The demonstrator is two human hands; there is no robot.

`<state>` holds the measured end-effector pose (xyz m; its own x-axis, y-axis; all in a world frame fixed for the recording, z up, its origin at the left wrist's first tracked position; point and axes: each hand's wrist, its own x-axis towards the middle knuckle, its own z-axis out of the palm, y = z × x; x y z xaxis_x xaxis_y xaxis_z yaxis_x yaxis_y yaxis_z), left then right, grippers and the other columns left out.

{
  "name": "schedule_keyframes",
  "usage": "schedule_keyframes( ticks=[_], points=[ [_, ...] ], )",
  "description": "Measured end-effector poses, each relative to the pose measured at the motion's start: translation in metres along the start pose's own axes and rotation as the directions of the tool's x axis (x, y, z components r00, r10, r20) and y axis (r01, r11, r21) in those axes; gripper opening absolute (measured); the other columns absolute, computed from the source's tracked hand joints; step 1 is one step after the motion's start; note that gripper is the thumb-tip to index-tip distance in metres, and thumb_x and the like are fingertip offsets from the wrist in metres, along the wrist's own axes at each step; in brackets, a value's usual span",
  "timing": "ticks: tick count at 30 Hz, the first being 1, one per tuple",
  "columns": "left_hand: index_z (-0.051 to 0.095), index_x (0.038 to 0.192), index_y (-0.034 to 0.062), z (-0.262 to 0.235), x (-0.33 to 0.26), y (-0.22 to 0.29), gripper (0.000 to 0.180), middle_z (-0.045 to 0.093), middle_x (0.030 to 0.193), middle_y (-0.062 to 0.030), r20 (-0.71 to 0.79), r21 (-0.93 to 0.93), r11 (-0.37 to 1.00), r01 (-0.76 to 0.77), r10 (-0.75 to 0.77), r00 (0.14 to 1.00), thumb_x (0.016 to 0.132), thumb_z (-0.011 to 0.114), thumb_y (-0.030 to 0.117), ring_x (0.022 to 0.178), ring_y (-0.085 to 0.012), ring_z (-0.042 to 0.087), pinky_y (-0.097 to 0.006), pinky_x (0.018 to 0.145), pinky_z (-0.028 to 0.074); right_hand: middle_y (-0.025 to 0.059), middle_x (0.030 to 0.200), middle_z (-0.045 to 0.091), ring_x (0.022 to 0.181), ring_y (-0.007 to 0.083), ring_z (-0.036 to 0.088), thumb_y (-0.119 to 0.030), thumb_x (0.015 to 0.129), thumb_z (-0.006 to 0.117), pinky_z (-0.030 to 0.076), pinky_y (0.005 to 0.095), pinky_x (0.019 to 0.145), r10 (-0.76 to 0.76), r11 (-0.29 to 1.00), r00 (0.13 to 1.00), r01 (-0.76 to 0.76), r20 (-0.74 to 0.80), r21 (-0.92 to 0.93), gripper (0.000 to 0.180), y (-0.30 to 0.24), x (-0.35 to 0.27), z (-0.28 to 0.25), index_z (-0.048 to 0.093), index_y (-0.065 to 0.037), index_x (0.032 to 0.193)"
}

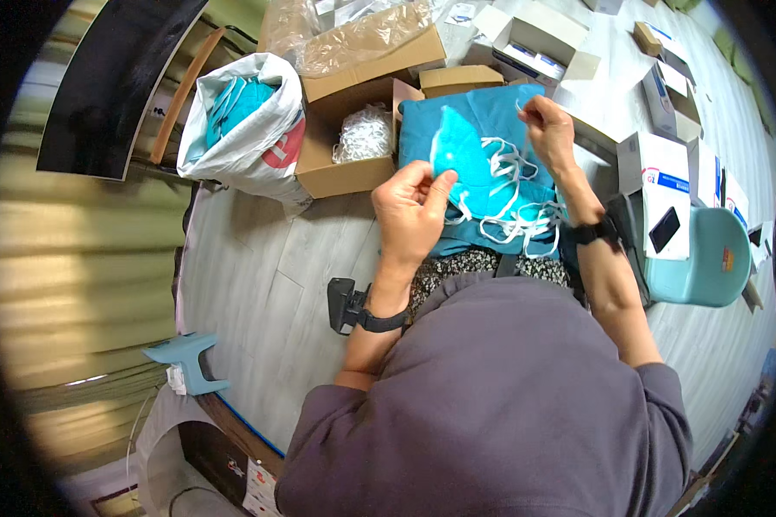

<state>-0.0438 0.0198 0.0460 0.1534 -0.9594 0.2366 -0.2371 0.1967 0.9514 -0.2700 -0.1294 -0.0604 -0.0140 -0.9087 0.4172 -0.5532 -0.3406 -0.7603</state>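
My left hand (pixel 412 202) pinches the edge of a bright teal folded face mask (pixel 461 153) between thumb and fingers. The mask stands upright with its pointed tip at the top. To its right, my right hand (pixel 547 129) is raised with the fingers pinched, and a bit of thin white strap (pixel 519 105) shows at the fingertips. Under both hands a darker teal cloth (pixel 422 125) covers my lap. Loose white straps (pixel 526 227) lie tangled over more teal pieces there.
A white bag (pixel 259 164) full of teal masks stands at the left. Beside it, an open carton (pixel 341 178) holds a heap of white straps (pixel 364 133). White boxes (pixel 655 164), a phone (pixel 665 230) and a pale green stool (pixel 707 267) are at the right.
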Motion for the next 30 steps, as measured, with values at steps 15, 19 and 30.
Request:
schedule_keyframes(
  ticks=[15,19,30],
  points=[
    [0.06,0.085,0.0002,0.006,0.021,-0.03,0.01,0.062,0.076,0.0001,-0.052,-0.253,0.967,0.042,-0.057,0.997,0.089,0.069,0.001,0.066,-0.0031,0.055,-0.021,0.057,0.044,0.0042,0.071,0.063,0.071,0.0077,0.059,0.004,0.085,0.068,0.047,0.0244,0.064,-0.221,0.892,0.921,0.058,0.321,0.449,0.008,-0.107,-0.039,0.006,0.061,0.001,0.084],
    [0.062,0.088,0.0018,-0.012,0.015,0.008,0.008,0.061,0.078,0.0003,-0.092,-0.341,0.938,0.052,-0.089,0.992,0.088,0.07,0.003,0.064,-0.0049,0.052,-0.02,0.057,0.041,-0.0003,0.068,0.059,0.063,0.0075,0.055,0.0,0.084,0.071,0.044,0.0252,0.057,0.101,0.927,0.966,-0.179,0.239,0.33,0.011,-0.019,-0.007,0.001,0.061,0.0,0.08],
    [0.066,0.077,-0.0011,-0.067,0.029,-0.035,0.017,0.066,0.097,-0.009,-0.156,-0.15,0.984,-0.092,0.068,0.985,0.083,0.05,-0.002,0.085,-0.0164,0.062,-0.029,0.079,0.048,0.0121,0.094,0.069,0.083,0.0293,0.067,-0.008,0.073,0.073,0.053,0.0402,0.074,-0.235,0.962,0.776,0.272,0.585,0.026,0.023,-0.069,-0.029,0.004,0.073,-0.011,0.097]
  ],
)
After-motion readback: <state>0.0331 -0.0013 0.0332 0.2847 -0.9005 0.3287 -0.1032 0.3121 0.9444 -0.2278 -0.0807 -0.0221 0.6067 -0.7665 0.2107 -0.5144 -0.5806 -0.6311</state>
